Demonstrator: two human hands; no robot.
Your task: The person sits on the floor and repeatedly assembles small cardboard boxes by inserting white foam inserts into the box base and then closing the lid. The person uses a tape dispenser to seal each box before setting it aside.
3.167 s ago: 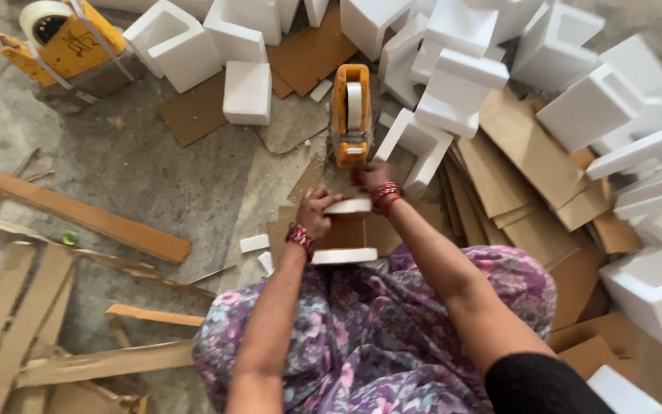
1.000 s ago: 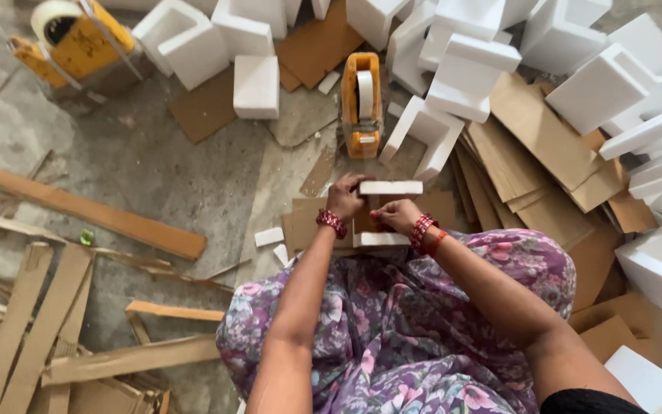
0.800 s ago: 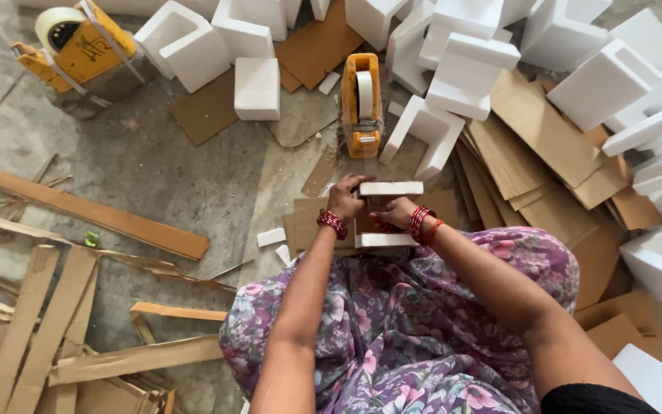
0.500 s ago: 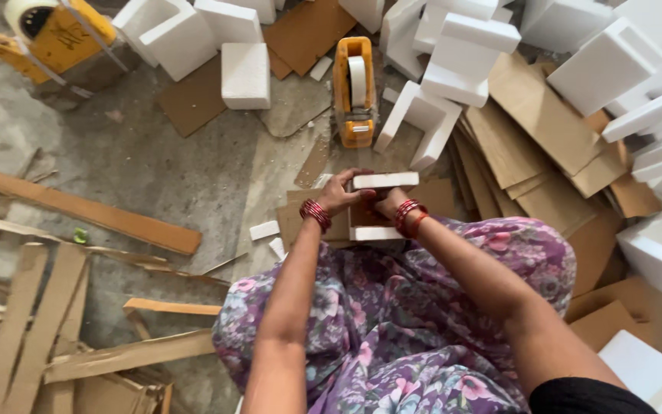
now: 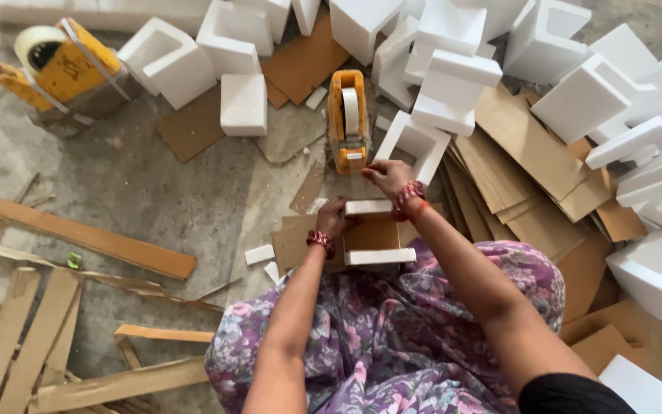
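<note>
My left hand (image 5: 333, 221) grips the side of the foam-and-cardboard piece (image 5: 373, 232) on my lap; my right hand (image 5: 385, 176) reaches, fingers loosely curled and holding nothing, toward the orange tape dispenser (image 5: 349, 119) on the floor. The piece looks assembled, two white foam bars framing brown cardboard; I see no tape on it.

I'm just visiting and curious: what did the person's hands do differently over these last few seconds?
The right hand came off the small piece of brown cardboard with white foam strips and moved forward toward the orange tape dispenser. The left hand kept its grip on the piece's left side. The dispenser and the white foam blocks stayed put.
</note>
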